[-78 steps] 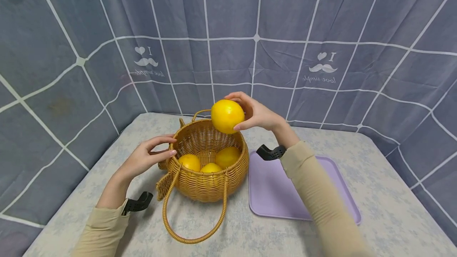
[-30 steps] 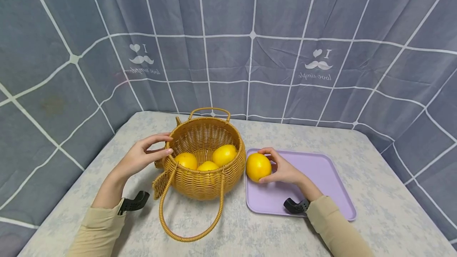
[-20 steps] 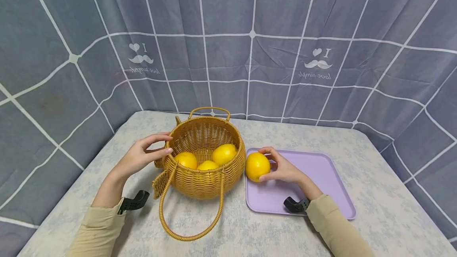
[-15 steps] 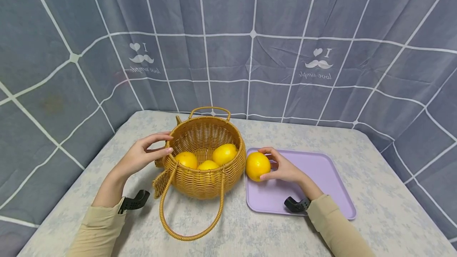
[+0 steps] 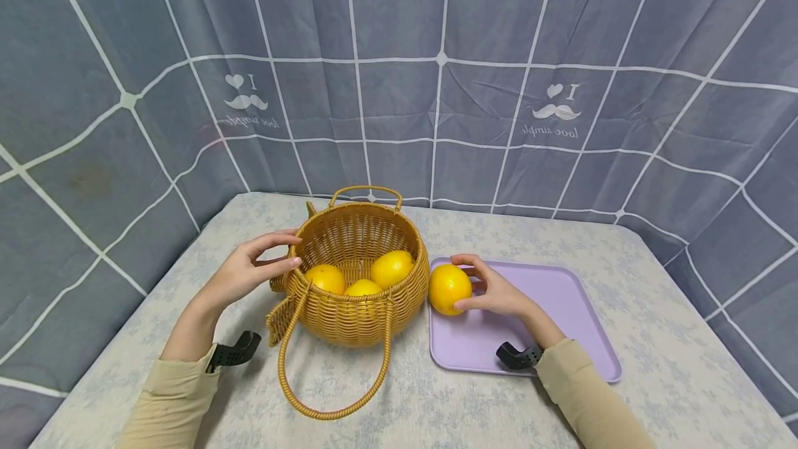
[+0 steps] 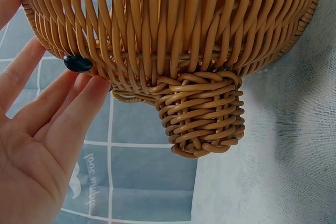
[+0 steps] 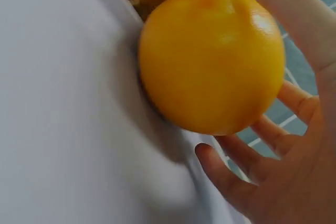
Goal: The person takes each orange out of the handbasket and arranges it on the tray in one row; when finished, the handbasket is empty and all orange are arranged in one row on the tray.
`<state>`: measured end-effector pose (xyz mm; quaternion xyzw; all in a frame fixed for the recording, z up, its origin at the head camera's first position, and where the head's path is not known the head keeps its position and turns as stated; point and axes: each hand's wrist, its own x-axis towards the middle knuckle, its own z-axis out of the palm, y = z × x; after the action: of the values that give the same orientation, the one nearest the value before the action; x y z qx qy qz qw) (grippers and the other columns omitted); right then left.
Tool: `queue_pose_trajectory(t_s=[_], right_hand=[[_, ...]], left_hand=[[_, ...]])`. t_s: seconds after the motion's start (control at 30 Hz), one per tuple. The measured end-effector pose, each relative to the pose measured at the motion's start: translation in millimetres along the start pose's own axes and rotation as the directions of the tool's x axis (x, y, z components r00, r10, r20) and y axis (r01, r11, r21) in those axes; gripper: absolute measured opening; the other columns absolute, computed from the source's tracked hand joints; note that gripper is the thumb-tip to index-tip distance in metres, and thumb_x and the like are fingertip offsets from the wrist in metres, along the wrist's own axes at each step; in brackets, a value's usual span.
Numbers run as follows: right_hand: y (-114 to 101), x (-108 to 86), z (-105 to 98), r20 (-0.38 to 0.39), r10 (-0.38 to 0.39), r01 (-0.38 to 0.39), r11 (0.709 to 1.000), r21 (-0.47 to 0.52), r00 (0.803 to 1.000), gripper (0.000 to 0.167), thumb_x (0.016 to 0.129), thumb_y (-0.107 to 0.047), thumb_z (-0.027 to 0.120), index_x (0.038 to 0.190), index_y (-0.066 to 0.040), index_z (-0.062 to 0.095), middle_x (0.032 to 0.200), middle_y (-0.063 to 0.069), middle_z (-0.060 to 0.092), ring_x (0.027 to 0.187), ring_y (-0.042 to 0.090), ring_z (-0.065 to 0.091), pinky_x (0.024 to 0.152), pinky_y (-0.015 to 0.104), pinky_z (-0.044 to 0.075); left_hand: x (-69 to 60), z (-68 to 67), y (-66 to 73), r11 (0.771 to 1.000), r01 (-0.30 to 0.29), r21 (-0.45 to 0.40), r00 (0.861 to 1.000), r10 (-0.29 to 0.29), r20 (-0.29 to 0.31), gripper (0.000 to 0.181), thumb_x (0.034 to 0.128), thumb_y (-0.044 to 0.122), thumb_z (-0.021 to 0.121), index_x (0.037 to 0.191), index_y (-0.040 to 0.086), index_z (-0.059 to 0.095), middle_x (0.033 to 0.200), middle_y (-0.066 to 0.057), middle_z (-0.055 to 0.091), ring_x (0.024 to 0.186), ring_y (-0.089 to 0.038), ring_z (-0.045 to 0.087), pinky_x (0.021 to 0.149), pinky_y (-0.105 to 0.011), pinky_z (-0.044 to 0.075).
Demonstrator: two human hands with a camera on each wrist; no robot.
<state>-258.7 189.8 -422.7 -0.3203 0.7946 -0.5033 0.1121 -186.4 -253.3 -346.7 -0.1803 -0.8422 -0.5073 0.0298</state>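
A round wicker basket holds several yellow fruits, among them one at its right side. My left hand rests its fingertips on the basket's left rim; in the left wrist view the nearly straight fingers of the hand touch the woven wall. Near the left edge of a purple tray, my right hand has its thumb and fingers round another yellow fruit. The right wrist view shows this fruit against the tray, with one lower fingertip of the hand off it.
One long basket handle lies toward the front of the table, the other handle stands at the back. A grey checked curtain hangs behind and at both sides. Basket and tray are side by side.
From above the basket, my right hand has moved down and right to the tray with the yellow fruit. Over the last second it has hardly moved. My left hand has stayed at the rim.
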Motion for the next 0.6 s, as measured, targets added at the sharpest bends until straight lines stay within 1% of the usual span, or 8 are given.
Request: queue_pose_trajectory(t_s=[0.13, 0.27, 0.37, 0.5, 0.53, 0.57, 0.6], right_hand=[[-6.8, -0.4, -6.8, -0.001, 0.009, -0.009, 0.999, 0.034, 1.0, 0.075, 0.081, -0.011, 0.074, 0.14, 0.0, 0.031, 0.145, 0.024, 0.031, 0.128, 0.04, 0.036, 0.1, 0.055, 0.034], [-15.8, 3.3, -15.1, 0.01, -0.002, 0.001, 0.998, 0.062, 1.0, 0.07, 0.084, -0.008, 0.07, 0.141, 0.001, 0.03, 0.144, 0.024, 0.03, 0.128, 0.041, 0.036, 0.101, 0.053, 0.035], [-29.4, 11.0, -23.3, 0.015, -0.022, 0.021, 0.999, 0.048, 1.0, 0.068, 0.085, -0.007, 0.069, 0.141, -0.001, 0.031, 0.145, 0.02, 0.031, 0.128, 0.04, 0.036, 0.1, 0.052, 0.037], [-57.8, 26.8, -35.0, 0.034, -0.07, 0.07, 0.998, 0.005, 0.997, 0.067, 0.084, -0.007, 0.07, 0.14, -0.001, 0.032, 0.145, 0.016, 0.032, 0.128, 0.038, 0.037, 0.1, 0.051, 0.038], [-66.4, 31.5, -37.6, 0.043, -0.084, 0.085, 0.996, -0.008, 0.996, 0.067, 0.084, -0.007, 0.07, 0.14, -0.001, 0.032, 0.145, 0.015, 0.032, 0.128, 0.037, 0.038, 0.1, 0.05, 0.038], [-74.3, 36.3, -39.9, 0.057, -0.101, 0.102, 0.995, -0.017, 0.993, 0.066, 0.085, -0.007, 0.07, 0.139, 0.001, 0.032, 0.144, 0.015, 0.033, 0.127, 0.037, 0.038, 0.1, 0.049, 0.039], [-86.7, 40.0, -40.9, 0.072, -0.107, 0.11, 0.993, -0.032, 0.992, 0.065, 0.085, -0.006, 0.069, 0.139, 0.002, 0.032, 0.144, 0.016, 0.033, 0.127, 0.037, 0.038, 0.099, 0.049, 0.039]], left_hand=[[-0.2, 0.3, 1.1, 1.0, 0.004, -0.002, 1.0, -0.004, -0.001, 0.04, 0.0913, 0.02, 0.064, 0.126, 0.001, 0.056, 0.142, -0.011, 0.041, 0.127, -0.032, 0.042, 0.095, -0.044, 0.043], [-0.5, -0.2, 1.9, 1.0, 0.017, -0.014, 1.0, -0.017, 0.002, 0.041, 0.0912, 0.021, 0.064, 0.126, 0.002, 0.056, 0.143, -0.01, 0.041, 0.126, -0.032, 0.043, 0.097, -0.048, 0.041], [-0.7, -0.5, 1.9, 1.0, 0.024, -0.016, 1.0, -0.024, 0.001, 0.04, 0.0913, 0.022, 0.064, 0.126, 0.004, 0.056, 0.143, -0.008, 0.041, 0.123, -0.032, 0.046, 0.095, -0.044, 0.044], [-0.7, -0.6, 1.4, 0.999, 0.024, -0.022, 1.0, -0.024, 0.002, 0.04, 0.091, 0.022, 0.064, 0.126, 0.006, 0.057, 0.143, -0.007, 0.041, 0.121, -0.031, 0.049, 0.091, -0.03, 0.047], [-0.7, -0.6, 1.2, 0.999, 0.024, -0.022, 1.0, -0.023, 0.002, 0.039, 0.0909, 0.022, 0.064, 0.126, 0.006, 0.057, 0.143, -0.007, 0.041, 0.121, -0.031, 0.049, 0.09, -0.028, 0.047], [-0.7, -0.5, 1.0, 0.999, 0.024, -0.022, 1.0, -0.024, 0.002, 0.039, 0.0908, 0.022, 0.065, 0.126, 0.006, 0.057, 0.143, -0.007, 0.042, 0.121, -0.031, 0.049, 0.091, -0.029, 0.047], [-0.6, -0.3, 0.7, 0.999, 0.023, -0.023, 1.0, -0.023, 0.003, 0.039, 0.0908, 0.022, 0.065, 0.126, 0.006, 0.057, 0.143, -0.007, 0.041, 0.121, -0.031, 0.049, 0.091, -0.031, 0.047]])
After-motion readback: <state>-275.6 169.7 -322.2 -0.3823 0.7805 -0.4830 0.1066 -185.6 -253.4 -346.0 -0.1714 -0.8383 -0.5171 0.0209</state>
